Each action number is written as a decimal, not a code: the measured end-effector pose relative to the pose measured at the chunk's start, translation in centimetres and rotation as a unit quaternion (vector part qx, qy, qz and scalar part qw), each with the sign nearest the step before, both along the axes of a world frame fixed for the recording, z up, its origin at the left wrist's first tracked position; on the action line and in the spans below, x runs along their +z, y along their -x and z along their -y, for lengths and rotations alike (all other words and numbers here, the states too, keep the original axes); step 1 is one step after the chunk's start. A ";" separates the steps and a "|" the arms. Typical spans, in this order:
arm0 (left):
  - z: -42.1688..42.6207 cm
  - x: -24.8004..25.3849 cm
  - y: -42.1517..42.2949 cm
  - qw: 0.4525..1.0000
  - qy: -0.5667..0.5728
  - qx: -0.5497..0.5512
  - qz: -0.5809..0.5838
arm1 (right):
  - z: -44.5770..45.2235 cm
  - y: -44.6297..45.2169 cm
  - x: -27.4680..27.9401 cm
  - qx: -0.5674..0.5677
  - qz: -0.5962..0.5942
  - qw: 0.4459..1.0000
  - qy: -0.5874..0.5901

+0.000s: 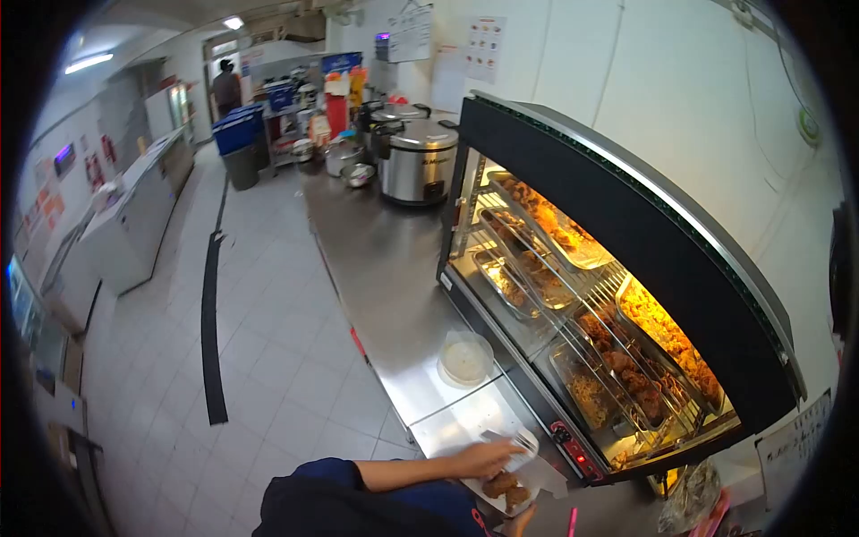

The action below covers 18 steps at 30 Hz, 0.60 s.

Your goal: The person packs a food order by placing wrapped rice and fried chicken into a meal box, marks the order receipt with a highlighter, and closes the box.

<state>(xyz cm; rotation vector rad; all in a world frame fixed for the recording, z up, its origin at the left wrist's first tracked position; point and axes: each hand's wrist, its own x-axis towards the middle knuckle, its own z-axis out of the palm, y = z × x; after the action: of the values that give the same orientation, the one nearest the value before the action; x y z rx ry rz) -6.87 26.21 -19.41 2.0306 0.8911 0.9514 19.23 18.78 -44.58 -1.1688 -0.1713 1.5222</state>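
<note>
An open white takeaway box (521, 503) holds brown fried pieces (506, 489) at the bottom centre, on the steel counter. My left hand (486, 457) is over the upper part of the box, its fingers closed at a small clear container (523, 447); the exact grip is blurred. Below, my right hand (519, 522) is at the lower edge of the box, mostly hidden, with its fingers not clearly seen. A round lidded tub (465, 359) stands on the counter above the box.
A lit warming cabinet (626, 259) with trays of food borders the counter (376, 268) on the right. Rice cookers (418, 161) stand farther back. Blue-topped bins (240, 148) and a person (227, 89) are in the distance. A plastic bag (691, 498) lies at lower right.
</note>
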 end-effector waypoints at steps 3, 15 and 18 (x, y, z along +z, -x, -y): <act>1.0 -0.2 0.0 0.987 0.059 0.148 0.012 | 1.6 -1.9 0.8 0.076 0.022 0.996 0.052; 4.7 5.5 -13.7 0.979 0.059 0.167 0.099 | 5.2 -11.0 4.6 0.087 0.377 0.921 -0.045; 4.8 10.8 -19.3 0.960 0.183 0.007 0.211 | 7.8 -15.5 8.0 0.088 0.371 0.918 -0.107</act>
<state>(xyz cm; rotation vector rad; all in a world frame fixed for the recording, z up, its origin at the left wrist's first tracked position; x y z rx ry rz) 12.42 21.39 -8.64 1.4382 0.7762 1.0833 34.70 10.98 -36.60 -1.5290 -0.9520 1.0998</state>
